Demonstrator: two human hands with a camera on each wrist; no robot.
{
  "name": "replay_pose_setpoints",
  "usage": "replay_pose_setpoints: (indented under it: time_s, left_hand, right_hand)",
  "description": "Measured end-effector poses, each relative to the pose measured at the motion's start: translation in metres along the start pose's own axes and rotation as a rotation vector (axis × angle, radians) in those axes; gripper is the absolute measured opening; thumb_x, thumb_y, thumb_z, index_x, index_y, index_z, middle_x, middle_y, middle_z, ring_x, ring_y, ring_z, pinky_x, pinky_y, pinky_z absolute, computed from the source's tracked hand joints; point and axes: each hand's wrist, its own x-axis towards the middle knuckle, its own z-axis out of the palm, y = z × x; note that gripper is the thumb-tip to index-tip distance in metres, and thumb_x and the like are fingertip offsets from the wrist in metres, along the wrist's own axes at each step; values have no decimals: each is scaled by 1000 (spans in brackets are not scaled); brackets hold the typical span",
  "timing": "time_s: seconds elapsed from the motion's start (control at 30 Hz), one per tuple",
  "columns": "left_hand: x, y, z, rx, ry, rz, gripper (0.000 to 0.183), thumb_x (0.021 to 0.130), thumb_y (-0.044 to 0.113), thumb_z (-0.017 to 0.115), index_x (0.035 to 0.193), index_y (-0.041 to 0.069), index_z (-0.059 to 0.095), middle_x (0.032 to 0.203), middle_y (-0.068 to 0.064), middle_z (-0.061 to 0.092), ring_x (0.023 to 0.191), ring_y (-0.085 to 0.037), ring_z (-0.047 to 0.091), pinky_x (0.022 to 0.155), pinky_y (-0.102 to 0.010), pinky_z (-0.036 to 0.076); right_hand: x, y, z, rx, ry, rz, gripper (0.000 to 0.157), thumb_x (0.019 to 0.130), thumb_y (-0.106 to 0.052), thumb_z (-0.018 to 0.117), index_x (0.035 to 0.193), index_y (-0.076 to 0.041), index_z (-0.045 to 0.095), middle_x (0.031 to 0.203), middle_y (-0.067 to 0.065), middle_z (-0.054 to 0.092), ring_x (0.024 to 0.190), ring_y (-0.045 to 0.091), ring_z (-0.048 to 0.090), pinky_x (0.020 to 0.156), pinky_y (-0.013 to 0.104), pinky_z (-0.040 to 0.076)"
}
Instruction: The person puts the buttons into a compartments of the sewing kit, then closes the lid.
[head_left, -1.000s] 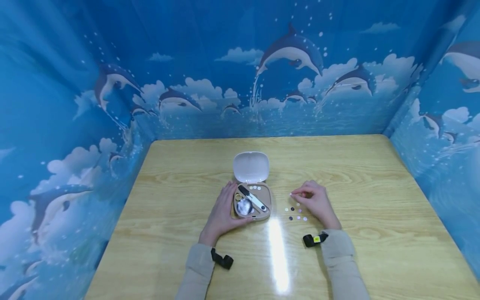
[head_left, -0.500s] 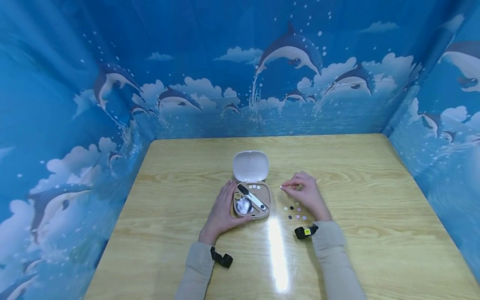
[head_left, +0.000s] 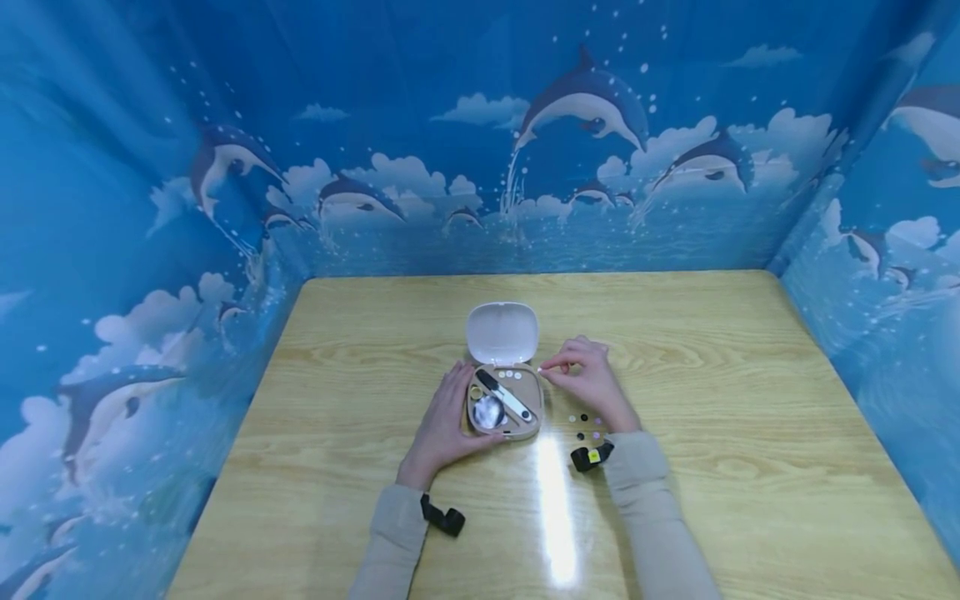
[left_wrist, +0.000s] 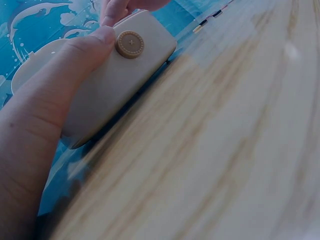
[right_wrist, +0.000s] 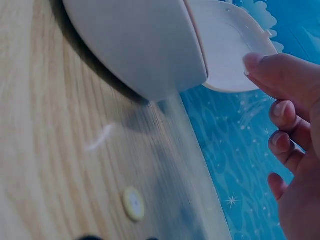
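An open sewing box (head_left: 531, 390) with a beige tray and raised pale lid (head_left: 502, 333) sits mid-table. My left hand (head_left: 441, 425) grips it, fingers along the left side and thumb at the front, near the button-shaped clasp (left_wrist: 130, 44) in the left wrist view. Inside lie a black-and-white tool (head_left: 506, 395), possibly thread snips, a round shiny item (head_left: 488, 412), a gold ring-like piece (head_left: 476, 392) and a row of white buttons (head_left: 510, 375). At the box's upper right corner, my right hand (head_left: 588, 383) pinches a small white button (head_left: 539, 369) between thumb and index finger.
Several loose buttons, dark, white and purple, lie on the wooden table (head_left: 750, 400) right of the box, among them a black button (head_left: 584, 417) and a cream button (right_wrist: 134, 204). A blue dolphin-print curtain (head_left: 420, 167) encloses the table's back and sides.
My right hand has moved left from beside the loose buttons to the box's right edge, carrying the pinched white button. My left hand stays on the box.
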Motion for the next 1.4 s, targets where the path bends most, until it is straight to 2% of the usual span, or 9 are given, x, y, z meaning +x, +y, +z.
replay_pose_setpoints:
  time_s: [0.23,0.4,0.67,0.9,1.27,1.4]
  left_hand:
    - [0,0,0,7,-15,-23,124,68,84,64,160,17,14,166,-2,14,151,-14,5,122,-44,14]
    - [-1,0,1,14,-10,-19,124,69,83,65,160,15,15,165,-5,16,152,-17,7,122,-45,15]
    - [-2,0,0,7,-8,-4,123,69,82,66,159,11,18,164,-9,20,152,-18,8,123,-43,14]
    - [-1,-1,1,21,2,19,123,70,80,67,159,11,18,164,-10,21,152,-19,10,123,-44,14]
    - [1,-2,2,8,26,47,122,70,78,69,159,11,18,164,-9,22,151,-22,12,122,-48,18]
    - [1,-2,1,4,16,31,123,70,80,68,159,13,17,164,-7,20,152,-19,10,122,-46,17]
  right_hand:
    - [4,-4,8,-1,-35,20,10,79,-17,84,86,-15,78,73,-7,58,82,15,49,114,68,5]
    - [4,-5,14,-19,-62,44,11,79,-22,84,86,-17,78,75,-8,58,83,15,48,115,65,8]
    - [4,-5,22,-135,-78,-41,10,77,-21,86,84,-20,78,76,-12,58,83,13,47,106,56,22]
    - [5,-9,24,-213,-62,-104,11,75,-18,87,82,-18,78,74,-13,56,82,12,45,100,52,25]
    - [5,-10,27,-231,-42,-93,10,75,-15,87,81,-17,78,73,-10,57,82,14,47,98,54,25]
    - [5,-9,29,-233,-34,-90,10,76,-15,86,81,-17,78,72,-8,57,81,15,46,97,54,25]
